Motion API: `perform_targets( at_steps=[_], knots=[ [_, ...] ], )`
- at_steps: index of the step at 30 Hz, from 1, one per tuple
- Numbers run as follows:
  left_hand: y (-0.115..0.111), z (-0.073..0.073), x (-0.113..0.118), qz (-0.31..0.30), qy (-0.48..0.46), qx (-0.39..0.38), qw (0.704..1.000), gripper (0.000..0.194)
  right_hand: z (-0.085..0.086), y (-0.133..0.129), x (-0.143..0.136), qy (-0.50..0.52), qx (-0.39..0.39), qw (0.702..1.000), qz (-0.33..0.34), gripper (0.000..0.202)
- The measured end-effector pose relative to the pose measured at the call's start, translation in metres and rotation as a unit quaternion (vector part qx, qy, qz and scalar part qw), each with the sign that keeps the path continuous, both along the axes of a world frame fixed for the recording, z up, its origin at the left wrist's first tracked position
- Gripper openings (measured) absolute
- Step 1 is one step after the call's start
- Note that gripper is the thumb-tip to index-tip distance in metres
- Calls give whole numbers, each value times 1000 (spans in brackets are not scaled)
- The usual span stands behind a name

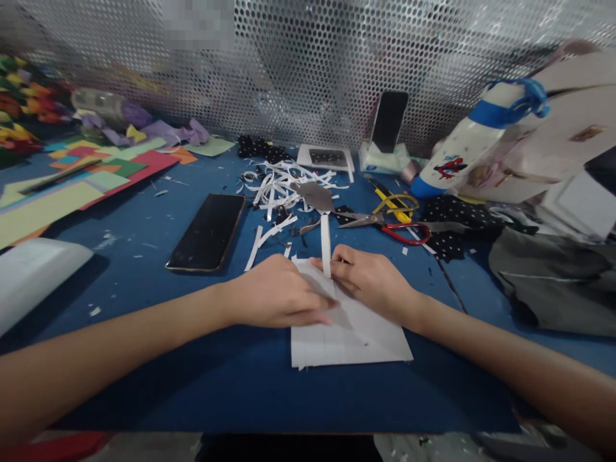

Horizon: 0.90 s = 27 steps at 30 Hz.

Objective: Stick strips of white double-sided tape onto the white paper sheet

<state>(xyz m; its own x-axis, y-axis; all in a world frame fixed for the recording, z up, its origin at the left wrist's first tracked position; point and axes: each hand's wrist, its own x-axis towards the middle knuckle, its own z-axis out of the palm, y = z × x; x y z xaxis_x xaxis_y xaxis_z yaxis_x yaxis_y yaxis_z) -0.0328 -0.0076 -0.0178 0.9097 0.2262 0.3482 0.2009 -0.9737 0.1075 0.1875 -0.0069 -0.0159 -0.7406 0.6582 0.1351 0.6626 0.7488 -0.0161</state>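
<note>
Currently: both hands at white paper [370, 330], near the blue table's [231, 391] front edge.
Left hand [276, 292] fingers bunched together on paper; right hand [373, 279] curled at white strip's [326, 240] near end, pinch can't be confirmed. Strip's long axis points away, toward shreds [276, 186]. Bare table between paper and edge. Bottle [466, 144] right, clear jar [99, 106] far left; contents unreadable.

From my end, I see two slim, rounded forearms, the left one [158, 324] and the right one [486, 350], both bare along their visible length. The left hand [282, 292] and right hand [373, 279] are bare too. Low between the forearms I make out a plain black patch [289, 448], perhaps clothing, too cropped for me to name the garment.
</note>
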Motion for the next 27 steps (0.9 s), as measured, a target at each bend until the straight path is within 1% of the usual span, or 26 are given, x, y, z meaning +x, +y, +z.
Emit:
perform_targets(
  at_steps=[2, 4, 6, 7, 9, 11, 13, 17, 27],
  knots=[
    [5, 1, -1, 36, 15, 38, 999, 42, -1, 0, 1, 4, -1, 1000, 3, 28],
    [5, 1, -1, 54, 31, 61, 996, 47, -2, 1, 1, 15, -13, 1000, 0, 28],
    [2, 1, 0, 48, 44, 65, 996, 50, -3, 3, 2, 52, -39, 998, -4, 29],
    [0, 0, 1, 41, 48, 64, 996, 49, -4, 4, 3, 88, -58, 994, -2, 29],
    [-3, -1, 1, 26, 49, 60, 997, 46, -4, 7, 4, 183, -105, 977, 5, 27],
    [-4, -2, 0, 18, 45, 58, 997, 43, -4, 10, 4, 270, -145, 952, 3, 21],
    [-4, -3, 0, 15, 37, 57, 998, 42, -3, 13, 4, 314, -168, 934, -15, 17],
    [-2, -2, 1, 12, 17, 50, 999, 42, -2, 17, 2, 338, -165, 926, -45, 13],
    [-3, -3, 1, 11, 18, 42, 999, 39, -6, 23, -3, 321, -145, 935, -35, 15]
  ],
)
